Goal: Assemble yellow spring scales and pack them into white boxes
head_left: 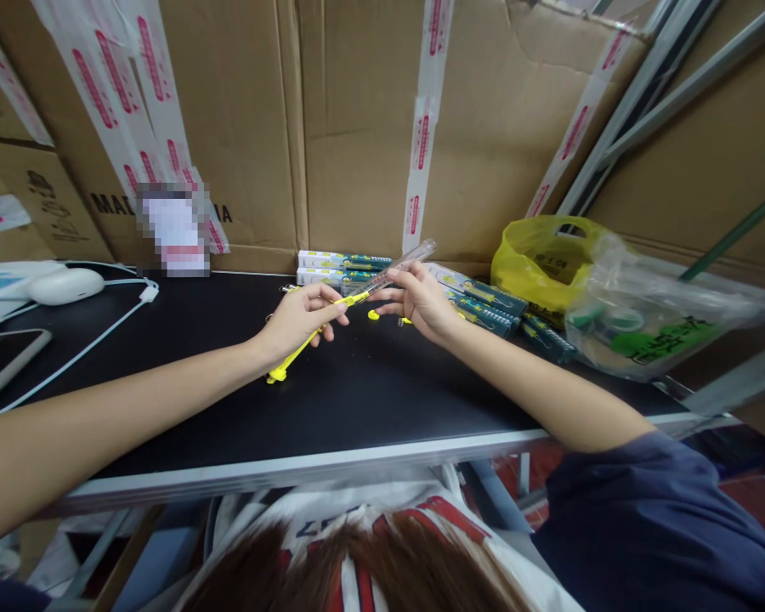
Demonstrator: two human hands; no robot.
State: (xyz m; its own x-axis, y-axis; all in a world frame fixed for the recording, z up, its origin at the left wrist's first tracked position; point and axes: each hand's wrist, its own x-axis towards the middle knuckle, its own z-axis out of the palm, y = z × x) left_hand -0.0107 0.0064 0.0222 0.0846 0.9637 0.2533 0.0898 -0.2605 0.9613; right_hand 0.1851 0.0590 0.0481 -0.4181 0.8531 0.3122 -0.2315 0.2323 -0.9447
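Note:
My left hand [299, 321] is closed round a slim yellow stick [301, 349], whose thicker end points down towards me. My right hand [417, 299] pinches a clear plastic tube [419, 254] between thumb and fingers. Tube and stick line up at a slant just above the table, meeting between my hands; whether they are fixed together I cannot tell. Small yellow pieces [373, 315] lie on the black tabletop [350, 399] under my right hand. Behind my hands lie several slim printed boxes [344, 261] in green and white, partly hidden by my fingers.
A yellow plastic bag [529, 255] and a clear bag [650, 331] stand at the right. On the left are a white computer mouse [67, 286], a white cable [95, 350] and a phone [6, 365]. Large taped cardboard boxes [357, 127] wall off the back, beside a metal frame [618, 110].

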